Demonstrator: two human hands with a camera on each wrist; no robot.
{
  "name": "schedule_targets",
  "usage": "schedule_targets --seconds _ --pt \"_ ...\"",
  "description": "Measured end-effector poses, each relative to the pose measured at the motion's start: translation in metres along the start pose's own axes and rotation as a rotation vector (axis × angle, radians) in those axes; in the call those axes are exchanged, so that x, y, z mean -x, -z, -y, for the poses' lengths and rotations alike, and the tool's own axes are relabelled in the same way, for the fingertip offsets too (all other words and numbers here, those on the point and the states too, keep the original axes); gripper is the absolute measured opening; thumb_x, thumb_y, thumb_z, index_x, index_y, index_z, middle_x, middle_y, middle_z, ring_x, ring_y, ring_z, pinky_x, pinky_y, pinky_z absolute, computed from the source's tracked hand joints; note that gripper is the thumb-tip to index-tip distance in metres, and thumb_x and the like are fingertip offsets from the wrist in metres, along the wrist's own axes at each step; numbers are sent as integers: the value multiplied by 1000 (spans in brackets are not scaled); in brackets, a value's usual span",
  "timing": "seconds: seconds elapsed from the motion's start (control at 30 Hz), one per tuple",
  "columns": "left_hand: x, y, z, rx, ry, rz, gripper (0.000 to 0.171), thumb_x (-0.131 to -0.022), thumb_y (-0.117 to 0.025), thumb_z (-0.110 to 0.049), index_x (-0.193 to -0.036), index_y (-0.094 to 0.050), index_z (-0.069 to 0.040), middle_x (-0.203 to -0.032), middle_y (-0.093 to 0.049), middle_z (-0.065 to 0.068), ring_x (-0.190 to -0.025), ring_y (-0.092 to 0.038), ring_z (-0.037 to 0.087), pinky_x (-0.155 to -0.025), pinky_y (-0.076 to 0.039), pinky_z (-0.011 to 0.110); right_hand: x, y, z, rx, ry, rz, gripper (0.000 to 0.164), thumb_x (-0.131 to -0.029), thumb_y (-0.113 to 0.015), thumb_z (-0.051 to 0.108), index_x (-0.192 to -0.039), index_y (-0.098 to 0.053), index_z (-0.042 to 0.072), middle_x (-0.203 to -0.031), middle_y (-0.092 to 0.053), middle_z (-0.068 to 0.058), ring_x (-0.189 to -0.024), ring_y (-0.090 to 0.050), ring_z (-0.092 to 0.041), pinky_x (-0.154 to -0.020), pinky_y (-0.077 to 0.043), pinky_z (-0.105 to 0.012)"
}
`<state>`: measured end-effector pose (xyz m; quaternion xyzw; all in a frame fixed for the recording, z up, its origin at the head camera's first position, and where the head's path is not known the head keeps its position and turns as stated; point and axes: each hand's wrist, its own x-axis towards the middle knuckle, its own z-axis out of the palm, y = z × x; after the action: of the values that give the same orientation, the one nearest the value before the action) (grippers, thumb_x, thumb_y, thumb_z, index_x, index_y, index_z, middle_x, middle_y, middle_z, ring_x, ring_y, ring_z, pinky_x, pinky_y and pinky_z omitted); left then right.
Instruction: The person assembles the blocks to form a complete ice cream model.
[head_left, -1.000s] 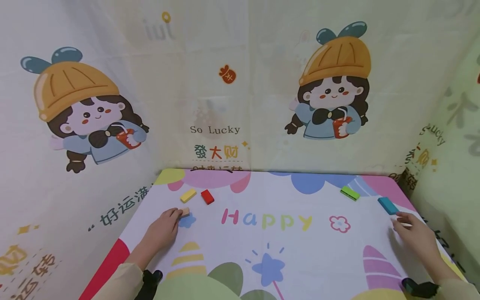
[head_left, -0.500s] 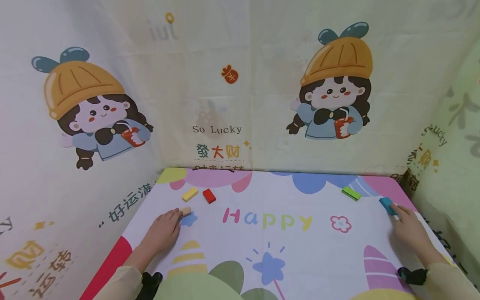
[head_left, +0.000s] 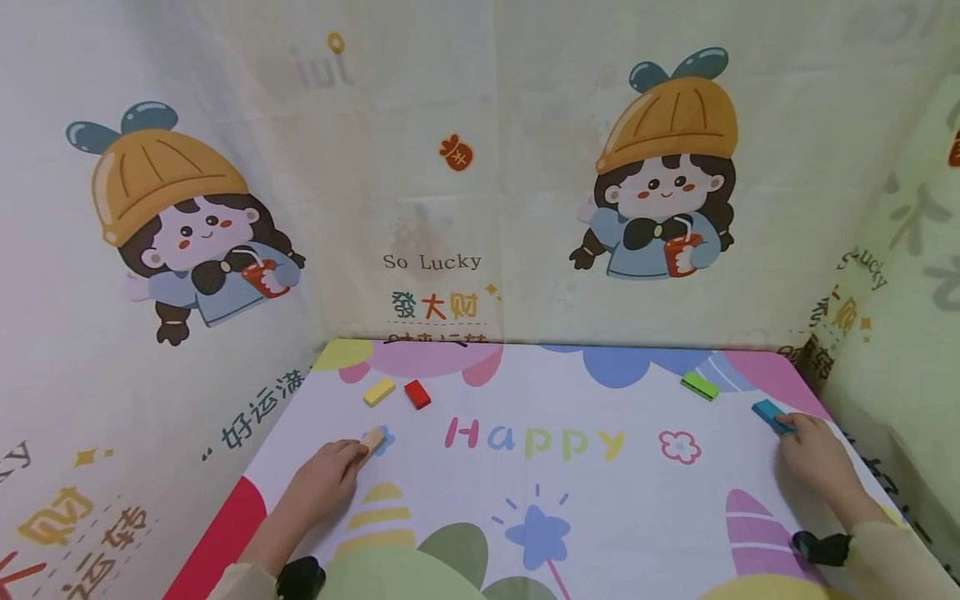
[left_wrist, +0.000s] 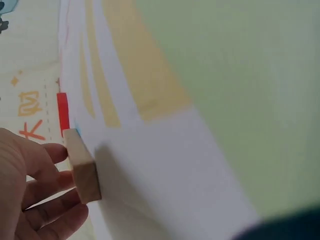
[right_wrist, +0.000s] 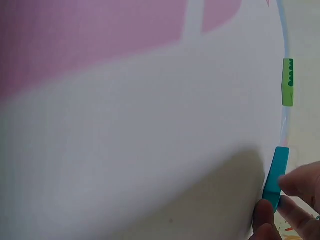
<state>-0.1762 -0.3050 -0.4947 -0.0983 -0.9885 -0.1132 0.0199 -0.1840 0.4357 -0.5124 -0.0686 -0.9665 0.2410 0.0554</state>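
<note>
On the left of the table my left hand [head_left: 324, 479] pinches the near end of a plain wooden block [head_left: 372, 442], which lies slanted over a printed blue flower. In the left wrist view, thumb and fingertips meet the sides of the wooden block [left_wrist: 82, 167]. Over on the right side, my right hand [head_left: 819, 457] grips the near end of a teal block [head_left: 769, 415]. The right wrist view has its thumb on one face of the teal block [right_wrist: 276, 172] and fingers at the lower end.
Beyond the left hand lie a yellow block [head_left: 379, 392] and a red block [head_left: 417, 394]. A green block [head_left: 700, 386] is just left of and behind the teal one. The printed tabletop [head_left: 570, 492] meets a cloth wall [head_left: 525, 275] at the back.
The left hand has drawn back a little, and the wooden block has turned to a steeper slant. The right hand has closed further over the teal block, which sits slightly nearer and more left.
</note>
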Motion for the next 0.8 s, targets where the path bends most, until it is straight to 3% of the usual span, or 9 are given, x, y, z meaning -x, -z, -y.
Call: schedule_targets --seconds 0.17,0.43,0.67,0.8 --pt "5 3 -12 47 -39 2 22 -97 -65 -4 -116 -75 -10 -118 -70 8 -113 -66 31 -99 -55 52 -1 2 -4 -5 -48 -22 33 -94 -55 5 -120 -56 -15 -124 -46 -47 -111 -45 -64 -90 -41 -75" --pt "10 -1 -34 128 -68 -28 18 -94 -70 0 -105 -76 -13 -106 -71 -2 -101 -69 22 -89 -59 44 -1 11 -1 -60 -177 27 29 -96 -59 8 -118 -60 -11 -126 -48 -47 -107 -49 -60 -82 -44 -69" --pt "13 0 -50 167 -59 13 20 -88 -74 3 -98 -76 -15 -101 -71 -4 -91 -68 18 -80 -59 38 2 14 2 -71 -187 -22 31 -94 -62 13 -114 -66 -10 -116 -61 -43 -99 -56 -53 -68 -42 -43" --pt "13 3 -56 208 -59 65 22 -87 -75 4 -100 -76 -13 -103 -71 -3 -82 -61 10 -72 -55 29 2 14 1 -99 -231 -36 33 -94 -63 16 -114 -67 -11 -114 -62 -42 -100 -56 -52 -67 -38 -37"
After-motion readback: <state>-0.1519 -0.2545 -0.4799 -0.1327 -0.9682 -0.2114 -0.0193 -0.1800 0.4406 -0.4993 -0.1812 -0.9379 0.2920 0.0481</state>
